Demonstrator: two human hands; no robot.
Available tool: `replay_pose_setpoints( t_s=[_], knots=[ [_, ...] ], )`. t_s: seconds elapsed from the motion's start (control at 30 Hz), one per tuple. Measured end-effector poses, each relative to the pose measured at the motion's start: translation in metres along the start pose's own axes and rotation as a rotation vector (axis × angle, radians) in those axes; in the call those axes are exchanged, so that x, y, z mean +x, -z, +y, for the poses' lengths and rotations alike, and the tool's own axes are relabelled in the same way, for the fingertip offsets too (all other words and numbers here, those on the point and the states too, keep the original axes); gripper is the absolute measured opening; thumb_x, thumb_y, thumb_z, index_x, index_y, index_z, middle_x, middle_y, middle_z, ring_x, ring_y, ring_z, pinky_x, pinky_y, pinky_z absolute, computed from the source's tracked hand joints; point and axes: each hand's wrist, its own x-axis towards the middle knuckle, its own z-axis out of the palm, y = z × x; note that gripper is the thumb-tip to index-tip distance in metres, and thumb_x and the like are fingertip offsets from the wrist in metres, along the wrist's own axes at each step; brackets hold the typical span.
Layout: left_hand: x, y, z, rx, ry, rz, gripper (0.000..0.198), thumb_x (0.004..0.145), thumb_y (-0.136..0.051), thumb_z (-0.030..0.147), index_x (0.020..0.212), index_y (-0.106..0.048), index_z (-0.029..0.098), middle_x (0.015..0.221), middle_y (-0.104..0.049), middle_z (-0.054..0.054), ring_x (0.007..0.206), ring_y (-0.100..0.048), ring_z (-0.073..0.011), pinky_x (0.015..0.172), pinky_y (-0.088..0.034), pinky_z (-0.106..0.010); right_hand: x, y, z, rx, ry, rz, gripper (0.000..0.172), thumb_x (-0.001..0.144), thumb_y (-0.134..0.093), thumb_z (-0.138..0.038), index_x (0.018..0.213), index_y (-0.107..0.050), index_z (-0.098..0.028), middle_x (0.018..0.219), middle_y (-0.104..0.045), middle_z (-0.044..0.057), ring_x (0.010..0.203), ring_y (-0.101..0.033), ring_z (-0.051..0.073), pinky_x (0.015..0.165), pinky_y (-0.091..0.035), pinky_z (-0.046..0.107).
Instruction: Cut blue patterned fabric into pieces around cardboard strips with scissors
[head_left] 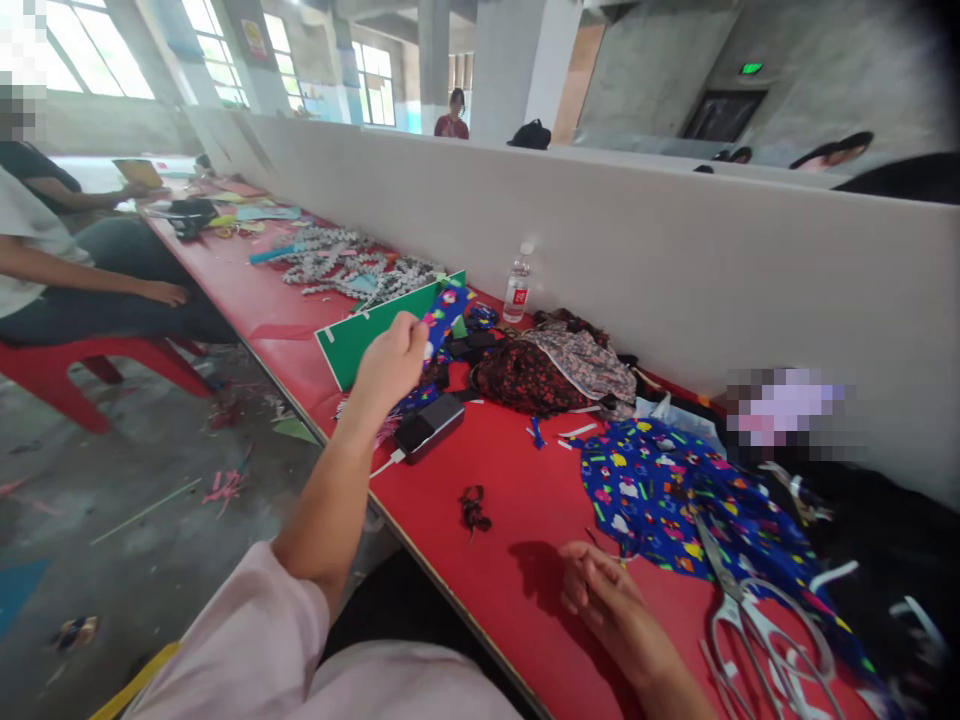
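My left hand (390,362) is stretched out over the red table (517,540), fingers closed around one end of a long strip of blue patterned cloth (442,318) that runs up toward a green board (375,330). My right hand (600,592) rests near the table's front edge with fingers curled together, touching the edge of a larger piece of blue patterned fabric (675,500). Whether it pinches anything is unclear. Large scissors (757,620) lie on that fabric to the right.
A black power bank (429,426) with a white cable, a dark scrap (474,508), a heap of dark floral cloth (555,370) and a water bottle (517,288) lie ahead. A white partition (675,250) backs the table. People sit at left on red chairs.
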Motion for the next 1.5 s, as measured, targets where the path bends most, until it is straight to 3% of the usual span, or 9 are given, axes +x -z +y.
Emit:
replay_pose_setpoints(
  t_s=[0.1,0.27,0.47,0.6,0.73,1.0,1.1,1.27,1.5],
  knots=[
    [0.014,-0.010,-0.034,0.352,0.084,-0.234,0.037,0.092,-0.019,0.037,0.111,-0.045,0.019,0.102,-0.064,-0.013,0.094,-0.060,-0.0247,0.071,-0.041,-0.031,0.001,-0.002,-0.001,0.001,-0.007,0.002,0.025,0.084,-0.057,-0.040,0.096,-0.063,-0.019,0.057,-0.042,-0.004,0.046,-0.027,0.006,0.054,-0.028,0.025],
    [0.022,-0.040,-0.064,0.400,0.143,-0.490,0.032,0.088,-0.031,0.037,0.104,-0.053,0.020,0.095,-0.068,-0.013,0.082,-0.063,-0.0242,0.067,-0.042,-0.031,0.002,-0.005,-0.003,0.001,0.000,0.016,0.027,0.082,-0.059,-0.042,0.094,-0.064,-0.019,0.055,-0.042,-0.004,0.045,-0.026,0.006,0.054,-0.029,0.025],
    [0.017,-0.052,-0.066,0.469,0.240,-0.528,0.032,0.085,-0.040,0.036,0.105,-0.055,0.015,0.096,-0.067,-0.019,0.086,-0.063,-0.0303,0.069,-0.044,-0.037,0.002,-0.008,-0.006,-0.008,0.002,0.016,0.028,0.081,-0.060,-0.042,0.095,-0.063,-0.018,0.055,-0.043,-0.005,0.045,-0.028,0.006,0.056,-0.032,0.025],
    [-0.002,-0.042,-0.041,0.547,0.207,-0.348,0.041,0.088,-0.031,0.036,0.111,-0.052,0.010,0.106,-0.060,-0.026,0.100,-0.056,-0.0394,0.076,-0.040,-0.048,0.002,-0.009,-0.006,0.006,0.023,-0.018,0.027,0.083,-0.059,-0.040,0.096,-0.063,-0.016,0.055,-0.044,-0.006,0.045,-0.031,0.005,0.056,-0.033,0.024],
    [-0.030,-0.049,0.007,0.474,-0.143,-0.114,0.040,0.089,-0.028,0.038,0.105,-0.055,0.014,0.096,-0.064,-0.018,0.092,-0.058,-0.0337,0.074,-0.042,-0.041,0.003,-0.010,-0.005,-0.031,0.049,-0.046,0.030,0.082,-0.060,-0.040,0.095,-0.062,-0.014,0.056,-0.048,-0.004,0.046,-0.036,0.005,0.055,-0.033,0.022],
    [-0.090,-0.142,0.111,0.061,-0.806,-0.617,0.026,0.085,-0.046,0.037,0.094,-0.061,0.017,0.095,-0.067,-0.010,0.091,-0.060,-0.0236,0.080,-0.042,-0.032,-0.009,-0.011,-0.028,-0.444,0.128,0.020,0.041,0.081,-0.054,-0.051,0.097,-0.063,-0.014,0.063,-0.057,-0.001,0.052,-0.047,0.007,0.052,-0.036,0.020],
    [-0.103,-0.171,0.132,0.050,-0.885,-0.658,0.024,0.083,-0.051,0.034,0.093,-0.063,0.015,0.094,-0.066,-0.012,0.090,-0.059,-0.0245,0.080,-0.043,-0.033,-0.035,0.005,-0.051,-0.850,0.225,0.229,0.032,0.087,-0.047,-0.044,0.097,-0.063,-0.018,0.074,-0.063,0.001,0.065,-0.056,0.011,0.062,-0.042,0.022],
    [-0.123,-0.202,0.149,-0.039,-1.020,-0.689,0.051,0.078,-0.059,0.037,0.123,-0.050,0.016,0.124,-0.053,-0.013,0.112,-0.048,-0.0247,0.096,-0.035,-0.035,-0.085,0.056,-0.063,-1.338,0.179,0.949,0.019,0.085,-0.048,-0.022,0.097,-0.061,-0.015,0.098,-0.059,0.013,0.091,-0.054,0.022,0.082,-0.039,0.036],
    [-0.134,-0.222,0.151,-0.110,-1.146,-0.776,0.022,0.081,-0.054,0.022,0.101,-0.065,0.021,0.110,-0.060,-0.009,0.103,-0.050,-0.0234,0.088,-0.040,-0.037,-0.096,0.094,-0.041,-1.413,0.197,1.059,0.034,0.078,-0.055,-0.018,0.112,-0.053,-0.018,0.105,-0.055,0.011,0.097,-0.052,0.024,0.086,-0.040,0.037]
  ],
)
